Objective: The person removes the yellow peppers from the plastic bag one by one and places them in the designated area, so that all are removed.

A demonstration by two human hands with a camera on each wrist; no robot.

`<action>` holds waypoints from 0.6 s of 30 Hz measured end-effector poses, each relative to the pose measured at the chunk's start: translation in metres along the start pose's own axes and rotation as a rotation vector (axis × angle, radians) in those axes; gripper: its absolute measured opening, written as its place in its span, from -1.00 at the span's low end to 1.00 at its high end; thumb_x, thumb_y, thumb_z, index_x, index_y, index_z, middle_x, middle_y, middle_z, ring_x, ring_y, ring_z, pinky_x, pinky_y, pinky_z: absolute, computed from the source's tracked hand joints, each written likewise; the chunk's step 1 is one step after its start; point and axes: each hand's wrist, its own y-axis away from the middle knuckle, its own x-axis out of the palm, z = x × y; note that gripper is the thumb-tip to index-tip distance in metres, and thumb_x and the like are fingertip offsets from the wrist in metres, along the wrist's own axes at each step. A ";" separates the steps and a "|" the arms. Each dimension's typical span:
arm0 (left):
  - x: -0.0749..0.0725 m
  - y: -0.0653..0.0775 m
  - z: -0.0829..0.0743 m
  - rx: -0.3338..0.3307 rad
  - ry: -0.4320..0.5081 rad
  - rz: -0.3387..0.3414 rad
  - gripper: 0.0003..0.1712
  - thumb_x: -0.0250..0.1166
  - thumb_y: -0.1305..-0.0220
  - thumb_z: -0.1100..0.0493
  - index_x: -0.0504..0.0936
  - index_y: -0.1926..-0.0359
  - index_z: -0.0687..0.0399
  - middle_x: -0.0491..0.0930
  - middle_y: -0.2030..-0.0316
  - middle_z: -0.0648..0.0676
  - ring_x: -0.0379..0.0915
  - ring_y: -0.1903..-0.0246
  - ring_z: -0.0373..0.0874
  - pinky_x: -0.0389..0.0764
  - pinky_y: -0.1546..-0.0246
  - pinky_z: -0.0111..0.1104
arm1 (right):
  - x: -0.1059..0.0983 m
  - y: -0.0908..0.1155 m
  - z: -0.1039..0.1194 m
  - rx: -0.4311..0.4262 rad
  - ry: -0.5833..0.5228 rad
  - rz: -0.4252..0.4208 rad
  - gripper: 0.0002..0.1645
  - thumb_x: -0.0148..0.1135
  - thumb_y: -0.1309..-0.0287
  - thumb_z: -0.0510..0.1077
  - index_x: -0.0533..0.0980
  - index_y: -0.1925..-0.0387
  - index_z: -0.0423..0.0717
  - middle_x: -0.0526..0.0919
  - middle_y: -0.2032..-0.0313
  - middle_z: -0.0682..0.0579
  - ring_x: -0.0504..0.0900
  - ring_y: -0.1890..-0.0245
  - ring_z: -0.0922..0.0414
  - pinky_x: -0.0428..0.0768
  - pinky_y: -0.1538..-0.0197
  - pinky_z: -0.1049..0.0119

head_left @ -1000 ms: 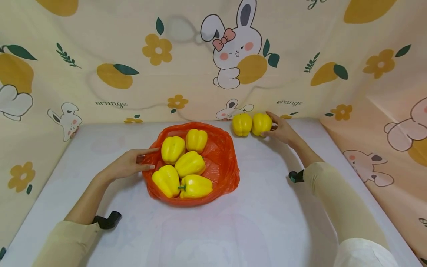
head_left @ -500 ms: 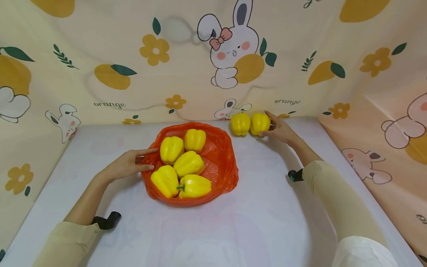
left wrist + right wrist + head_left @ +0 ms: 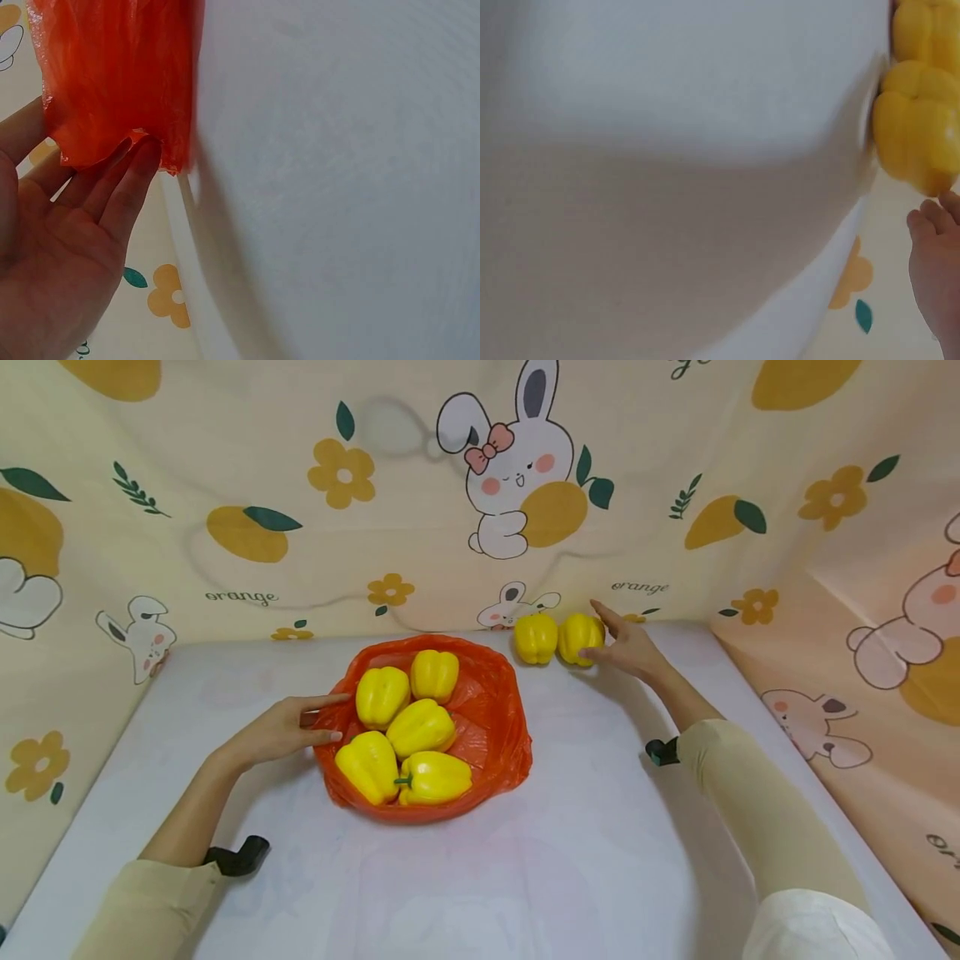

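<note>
In the head view, a red plastic bag [image 3: 483,735] lies spread open on the white table, with several yellow bell peppers [image 3: 420,727] inside. My left hand [image 3: 277,731] holds the bag's left rim; its thumb and index tips lie over the plastic. From the left wrist view, other fingertips of that hand [image 3: 82,225] are tucked behind the bag's edge [image 3: 120,82]. Two more yellow bell peppers [image 3: 536,638] stand side by side at the back. Beside the right-hand bell pepper [image 3: 579,638] is my right hand [image 3: 626,643], fingers spread, the thumb overlapping its front.
A cloth backdrop [image 3: 420,577] with rabbit and orange prints rises behind the table [image 3: 585,827] and along both sides. Bare table surface lies between the bag and the right forearm. Dark wrist-worn devices [image 3: 240,857] show beneath both forearms.
The fingers of my right hand have spread and lifted off the right-hand bell pepper, which stays by the other one. My left hand keeps its hold on the bag. The head view has shifted slightly.
</note>
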 end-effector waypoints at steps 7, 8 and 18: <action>0.001 -0.003 0.003 -0.010 0.000 0.004 -0.24 0.34 -0.32 0.00 0.30 -0.47 0.04 0.34 -0.34 0.32 0.39 -0.13 0.18 0.60 -0.06 -0.12 | 0.003 0.000 0.017 -0.064 -0.028 -0.071 0.07 0.48 -0.09 0.04 0.10 -0.54 0.29 0.10 -0.52 0.03 0.05 -0.50 -0.11 0.05 -0.48 -0.10; 0.001 -0.003 0.002 -0.013 0.003 0.005 -0.24 0.33 -0.32 0.01 0.30 -0.47 0.04 0.35 -0.34 0.32 0.39 -0.13 0.18 0.60 -0.05 -0.13 | 0.004 0.000 0.020 -0.077 -0.041 -0.082 0.06 0.49 -0.09 0.01 0.12 -0.53 0.27 0.12 -0.52 0.03 0.06 -0.50 -0.10 0.05 -0.48 -0.09; 0.001 0.000 0.003 0.006 -0.002 -0.003 -0.24 0.34 -0.32 0.00 0.31 -0.46 0.05 0.37 -0.32 0.33 0.43 -0.11 0.17 0.61 -0.05 -0.09 | 0.020 0.002 0.052 -0.181 -0.174 -0.056 -0.04 0.48 -0.11 -0.13 0.23 -0.49 0.12 0.24 -0.47 0.05 0.18 -0.47 0.06 0.16 -0.47 0.10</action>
